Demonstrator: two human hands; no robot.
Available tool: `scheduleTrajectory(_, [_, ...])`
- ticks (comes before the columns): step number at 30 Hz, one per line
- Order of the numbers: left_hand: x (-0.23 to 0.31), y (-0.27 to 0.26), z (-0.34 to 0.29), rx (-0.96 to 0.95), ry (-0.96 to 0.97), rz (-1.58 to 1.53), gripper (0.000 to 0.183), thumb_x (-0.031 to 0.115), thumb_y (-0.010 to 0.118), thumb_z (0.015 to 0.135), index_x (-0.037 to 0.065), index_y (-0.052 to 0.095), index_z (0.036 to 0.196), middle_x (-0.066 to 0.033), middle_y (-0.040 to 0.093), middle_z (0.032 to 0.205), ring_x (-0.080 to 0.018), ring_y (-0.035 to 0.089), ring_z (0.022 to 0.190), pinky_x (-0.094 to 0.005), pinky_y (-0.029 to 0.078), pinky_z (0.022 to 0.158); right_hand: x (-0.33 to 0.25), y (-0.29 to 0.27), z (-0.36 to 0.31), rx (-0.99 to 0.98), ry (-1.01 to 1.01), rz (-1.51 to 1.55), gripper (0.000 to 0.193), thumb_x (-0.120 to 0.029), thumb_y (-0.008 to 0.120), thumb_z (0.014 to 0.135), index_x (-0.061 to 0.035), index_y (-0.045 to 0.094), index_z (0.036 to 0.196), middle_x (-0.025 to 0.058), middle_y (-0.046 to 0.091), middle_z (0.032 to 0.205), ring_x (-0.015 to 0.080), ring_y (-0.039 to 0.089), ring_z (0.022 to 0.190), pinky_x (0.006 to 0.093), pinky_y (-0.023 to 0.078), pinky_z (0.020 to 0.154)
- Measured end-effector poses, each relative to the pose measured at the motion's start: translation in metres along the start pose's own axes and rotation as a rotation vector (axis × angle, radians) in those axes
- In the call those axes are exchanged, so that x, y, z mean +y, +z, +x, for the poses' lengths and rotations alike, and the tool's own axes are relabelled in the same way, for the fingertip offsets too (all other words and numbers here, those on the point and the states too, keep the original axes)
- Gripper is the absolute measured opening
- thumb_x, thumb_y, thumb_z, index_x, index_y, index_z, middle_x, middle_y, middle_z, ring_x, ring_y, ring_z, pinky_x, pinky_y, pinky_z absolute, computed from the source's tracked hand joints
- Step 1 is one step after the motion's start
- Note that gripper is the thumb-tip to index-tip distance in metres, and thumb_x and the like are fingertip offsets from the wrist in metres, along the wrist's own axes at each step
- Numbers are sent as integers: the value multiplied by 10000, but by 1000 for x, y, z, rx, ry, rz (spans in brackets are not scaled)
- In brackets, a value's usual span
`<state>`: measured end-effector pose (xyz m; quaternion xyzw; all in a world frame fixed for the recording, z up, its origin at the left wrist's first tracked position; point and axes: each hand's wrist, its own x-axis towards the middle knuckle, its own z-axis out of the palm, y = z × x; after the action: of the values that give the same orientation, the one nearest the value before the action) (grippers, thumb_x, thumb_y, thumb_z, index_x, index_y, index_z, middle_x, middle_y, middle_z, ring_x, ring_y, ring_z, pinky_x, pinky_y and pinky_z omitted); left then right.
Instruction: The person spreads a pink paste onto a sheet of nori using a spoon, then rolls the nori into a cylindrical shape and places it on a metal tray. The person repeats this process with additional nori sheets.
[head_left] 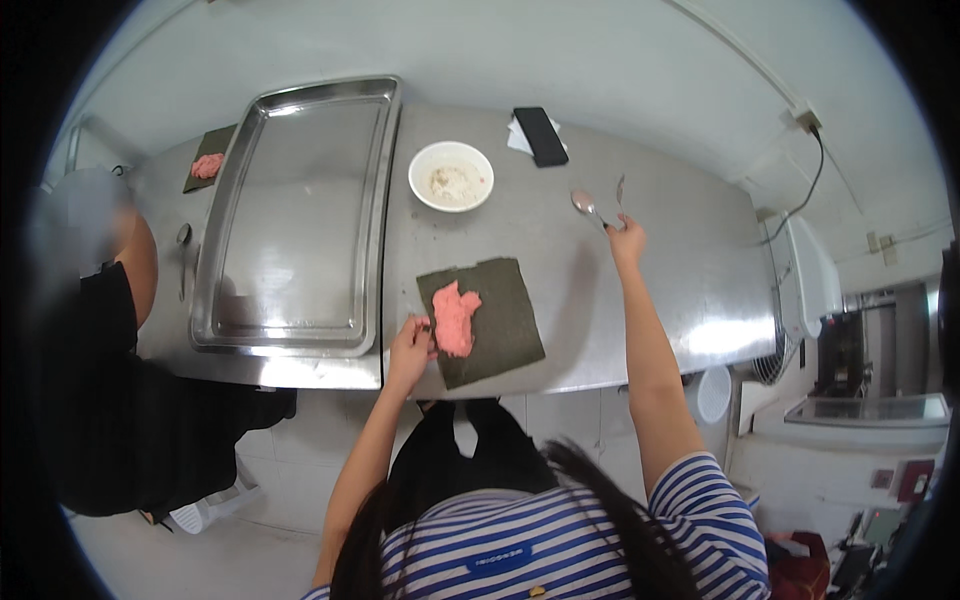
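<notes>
A dark green nori sheet (505, 325) lies on the steel table in front of me, near its front edge. Pink, mashed-looking filling (455, 322) is spread along its left part. My left hand (408, 352) is at the sheet's left edge, fingers apart and touching it beside the filling. Farther right, my right hand (626, 243) reaches out over the table, its fingers closed on a metal spoon (585, 203) with pink residue in its bowl. Just beyond that hand shows a slim shiny shape (620, 190), too small to tell.
A white bowl (451, 148) with whitish remains stands beyond the nori. A black phone (541, 136) rests on white paper. To the left is a large steel tray (290, 210); past it, a co-worker (120, 380), another spoon (183, 236) and another filled nori sheet (192, 180).
</notes>
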<state>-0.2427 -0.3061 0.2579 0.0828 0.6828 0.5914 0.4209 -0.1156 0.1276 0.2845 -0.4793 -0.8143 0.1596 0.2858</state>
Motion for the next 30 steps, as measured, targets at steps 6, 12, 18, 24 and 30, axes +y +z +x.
scheduleTrajectory(6, [0, -1, -10, 64, -36, -87, 189, 178, 447, 976, 102, 530, 1129, 8, 594, 927, -84, 584, 800, -268, 514, 711, 23, 50, 18, -268, 119, 165, 229, -99, 702, 729, 16, 686, 926, 103, 624, 671, 185, 551, 576, 335, 430, 551])
scheduleTrajectory(12, [10, 12, -7, 141, -90, -89, 199, 194, 474, 967, 96, 561, 1118, 9, 618, 895, -82, 605, 751, -254, 515, 654, -51, 69, 33, -532, -3, 569, 162, -74, 695, 752, 14, 686, 888, -16, 586, 691, 58, 499, 637, 233, 390, 575])
scheduleTrajectory(18, [9, 18, 0, 254, -54, -9, 212, 143, 523, 922, 43, 611, 1087, -21, 623, 800, -86, 592, 657, -262, 518, 526, -93, 125, 52, -788, -112, 578, 147, -1, 663, 780, 27, 680, 923, 4, 647, 792, 58, 546, 695, 203, 430, 636])
scheduleTrajectory(24, [16, 19, 4, 340, -6, 101, 192, 110, 535, 895, 23, 629, 1038, -34, 614, 688, -94, 559, 532, -267, 478, 476, -96, 126, 53, -761, -221, 569, 232, -67, 661, 798, 6, 689, 1016, -9, 635, 767, 45, 509, 665, 208, 410, 603])
scheduleTrajectory(30, [4, 17, 5, 339, 143, 98, 181, 78, 526, 887, -3, 622, 1018, -84, 621, 671, -137, 567, 480, -292, 479, 483, -113, 40, -1, -594, -367, 527, 287, -130, 606, 847, -18, 659, 1106, 52, 633, 753, 67, 483, 665, 254, 420, 615])
